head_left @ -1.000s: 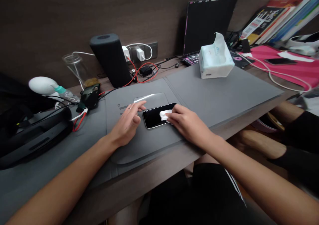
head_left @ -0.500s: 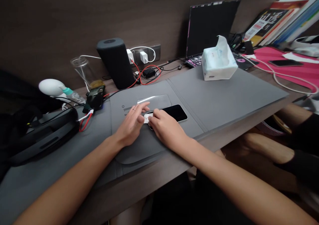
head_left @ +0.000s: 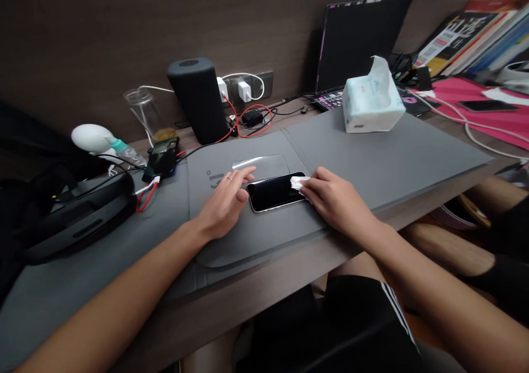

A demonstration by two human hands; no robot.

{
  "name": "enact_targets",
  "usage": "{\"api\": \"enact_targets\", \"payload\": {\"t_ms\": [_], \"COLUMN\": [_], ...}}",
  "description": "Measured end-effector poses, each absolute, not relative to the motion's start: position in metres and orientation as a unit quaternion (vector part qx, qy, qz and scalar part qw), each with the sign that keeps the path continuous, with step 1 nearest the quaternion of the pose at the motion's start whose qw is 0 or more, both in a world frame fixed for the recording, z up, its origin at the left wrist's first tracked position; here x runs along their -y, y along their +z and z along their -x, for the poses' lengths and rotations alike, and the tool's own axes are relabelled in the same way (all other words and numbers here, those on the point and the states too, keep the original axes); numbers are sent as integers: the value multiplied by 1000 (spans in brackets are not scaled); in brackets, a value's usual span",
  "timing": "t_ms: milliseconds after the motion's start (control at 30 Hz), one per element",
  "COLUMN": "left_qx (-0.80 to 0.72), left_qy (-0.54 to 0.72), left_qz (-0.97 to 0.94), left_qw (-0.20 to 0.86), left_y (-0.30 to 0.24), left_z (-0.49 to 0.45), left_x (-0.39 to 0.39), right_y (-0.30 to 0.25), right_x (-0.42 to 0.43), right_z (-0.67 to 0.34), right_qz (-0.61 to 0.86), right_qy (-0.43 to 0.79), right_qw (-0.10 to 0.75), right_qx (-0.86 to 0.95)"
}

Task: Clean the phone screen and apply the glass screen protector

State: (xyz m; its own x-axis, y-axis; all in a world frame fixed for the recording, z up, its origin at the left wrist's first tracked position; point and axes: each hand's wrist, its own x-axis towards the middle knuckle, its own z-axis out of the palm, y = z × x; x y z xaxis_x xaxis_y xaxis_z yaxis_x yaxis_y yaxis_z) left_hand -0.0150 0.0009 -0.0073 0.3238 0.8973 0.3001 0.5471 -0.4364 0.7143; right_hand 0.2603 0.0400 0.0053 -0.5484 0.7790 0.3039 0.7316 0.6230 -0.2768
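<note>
Smartphone: A dark-screened phone (head_left: pixel 273 194) lies face up on a gray desk mat (head_left: pixel 384 166), between the two hands, as I watch from afar through the head camera.
Right hand: The right hand (head_left: pixel 336 196) pinches a crumpled white tissue (head_left: pixel 296 183) between thumb and fingers, at the phone's right end.
Left hand: The left hand (head_left: pixel 223 207), a ring on one finger, is loosely spread beside the phone's left end; I cannot tell whether its fingertips touch the edge.
Clear sheet: Just beyond the phone, a transparent rectangular sheet (head_left: pixel 262 165) rests flat on the mat, catching a streak of light.
Tissue pack: A pale blue pack (head_left: pixel 370 111), one tissue standing from its top, sits before a raised laptop screen (head_left: pixel 361 42).
Back of desk: A black cylinder (head_left: pixel 198 100) stands near white plugs and a looping red cable (head_left: pixel 270 122).
</note>
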Motion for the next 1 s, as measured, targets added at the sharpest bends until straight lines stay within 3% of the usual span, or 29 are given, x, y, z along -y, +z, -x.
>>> {"api": "enact_targets", "payload": {"t_ms": [367,700,1000], "left_qx": [-467,-461,-449], "left_qy": [346,342,337], "left_qz": [-776,-778,-787], "left_qw": [246,257,257], "left_y": [-6,-7,-3], "left_z": [15,14,12], "left_x": [0,1,3], "right_y": [7,8,-2], "right_x": [-6,-32,-76], "right_z": [-187,-272,-257], "right_qz": [289,409,443], "right_qy": [79,52,1], "right_qw": [168,177,189], "right_qx": [939,894,876]}}
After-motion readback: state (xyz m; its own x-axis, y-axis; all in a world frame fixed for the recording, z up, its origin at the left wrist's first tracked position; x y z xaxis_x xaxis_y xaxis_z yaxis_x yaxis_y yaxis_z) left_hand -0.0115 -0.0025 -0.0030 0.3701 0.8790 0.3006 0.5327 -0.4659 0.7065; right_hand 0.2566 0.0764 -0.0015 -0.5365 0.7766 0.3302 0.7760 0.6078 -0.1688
